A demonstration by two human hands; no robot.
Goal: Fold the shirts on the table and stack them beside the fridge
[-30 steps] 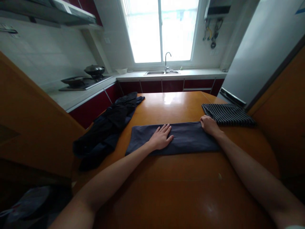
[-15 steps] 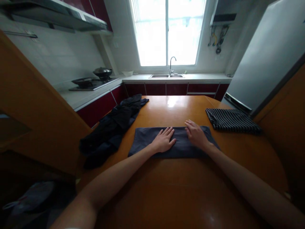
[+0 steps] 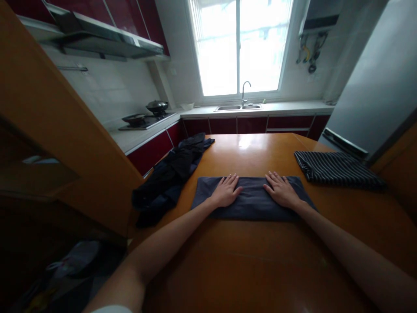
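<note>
A dark grey-blue garment (image 3: 252,202), folded into a long flat rectangle, lies across the wooden table (image 3: 254,252) in front of me. My left hand (image 3: 226,190) rests flat on its left half, fingers spread. On the right half, my right hand (image 3: 280,190) also lies flat with its fingers apart. Neither hand grips the cloth. Which kind of garment it is, I cannot tell from the folded shape.
Rumpled dark clothes (image 3: 176,167) lie along the table's left edge. A folded black-and-white striped garment (image 3: 337,169) sits at the right, near the fridge (image 3: 368,87). Beyond the table are a sink (image 3: 230,108) and a stove with a lidded pan (image 3: 157,107).
My right hand has moved right over the garment and now lies flat on it. The left hand stays in place on the cloth. The view has shifted a little to the left.
</note>
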